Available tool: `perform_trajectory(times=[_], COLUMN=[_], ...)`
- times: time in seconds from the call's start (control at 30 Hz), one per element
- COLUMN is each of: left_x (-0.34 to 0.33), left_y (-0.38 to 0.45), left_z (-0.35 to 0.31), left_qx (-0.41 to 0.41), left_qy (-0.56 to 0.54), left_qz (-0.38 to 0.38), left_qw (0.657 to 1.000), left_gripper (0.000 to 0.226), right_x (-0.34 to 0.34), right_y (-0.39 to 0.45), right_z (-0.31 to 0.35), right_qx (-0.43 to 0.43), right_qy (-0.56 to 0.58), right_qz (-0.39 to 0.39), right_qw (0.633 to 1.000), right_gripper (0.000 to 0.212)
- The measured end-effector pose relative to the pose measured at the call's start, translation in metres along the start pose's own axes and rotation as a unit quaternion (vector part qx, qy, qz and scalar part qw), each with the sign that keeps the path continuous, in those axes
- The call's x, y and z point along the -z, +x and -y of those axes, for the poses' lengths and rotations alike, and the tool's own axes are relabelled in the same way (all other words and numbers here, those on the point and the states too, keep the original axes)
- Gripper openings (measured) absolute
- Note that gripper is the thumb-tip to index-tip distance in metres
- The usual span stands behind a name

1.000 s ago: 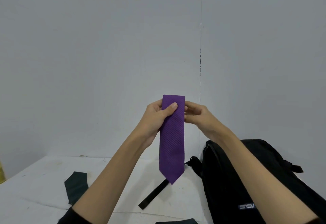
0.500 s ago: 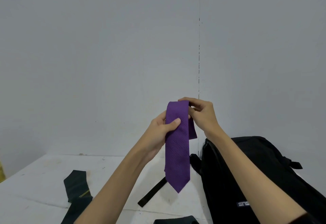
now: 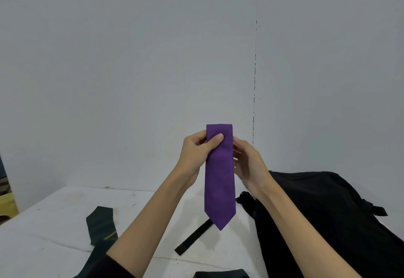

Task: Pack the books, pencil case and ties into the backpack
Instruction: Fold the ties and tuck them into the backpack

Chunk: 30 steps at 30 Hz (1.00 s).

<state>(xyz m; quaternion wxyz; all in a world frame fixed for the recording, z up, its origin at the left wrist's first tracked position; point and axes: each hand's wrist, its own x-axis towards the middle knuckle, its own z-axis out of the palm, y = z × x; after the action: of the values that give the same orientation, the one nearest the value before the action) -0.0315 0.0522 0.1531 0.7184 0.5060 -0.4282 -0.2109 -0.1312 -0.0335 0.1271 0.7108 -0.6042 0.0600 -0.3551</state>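
Observation:
A folded purple tie hangs in the air above the table, its pointed end down. My left hand pinches its folded top, thumb across the front. My right hand holds the tie's right edge just below the fold, fingers behind the cloth. The black backpack lies on the table at the right, under my right forearm. A dark green tie with a thin yellow stripe lies on the table at the left. No books or pencil case are in view.
A black strap from the backpack lies across the white table below the purple tie. A dark cloth edge shows at the bottom of the view. A grey wall stands close behind the table.
My right hand came down from the top of the purple tie to its right side. The loose flap behind is folded flat, and the tie hangs straight again.

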Motion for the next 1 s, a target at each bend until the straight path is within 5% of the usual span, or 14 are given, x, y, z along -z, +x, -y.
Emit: perform_trajectory(times=[0.3,0.5,0.7,1.0], left_x=[-0.009,-0.013,-0.015,-0.011], left_y=[0.004,0.007,0.009,0.012], left_z=[-0.004,-0.01,-0.015,-0.011], left_qx=[0.076,0.065,0.059,0.078], left_qy=[-0.077,-0.031,0.003,-0.024], left_qz=[0.056,0.053,0.055,0.068], left_qw=[0.993,0.996,0.997,0.994], left_gripper=[0.014,0.013,0.02,0.013], right_x=[-0.004,-0.002,-0.004,-0.009], right_y=[-0.002,-0.004,0.0,0.003], right_z=[-0.011,-0.026,-0.008,0.005], right_qx=[0.06,0.168,0.18,0.1], right_qy=[-0.161,-0.276,-0.21,-0.115], right_qz=[-0.097,-0.248,-0.206,-0.148], right_qw=[0.98,0.913,0.939,0.977], right_gripper=[0.036,0.055,0.012,0.04])
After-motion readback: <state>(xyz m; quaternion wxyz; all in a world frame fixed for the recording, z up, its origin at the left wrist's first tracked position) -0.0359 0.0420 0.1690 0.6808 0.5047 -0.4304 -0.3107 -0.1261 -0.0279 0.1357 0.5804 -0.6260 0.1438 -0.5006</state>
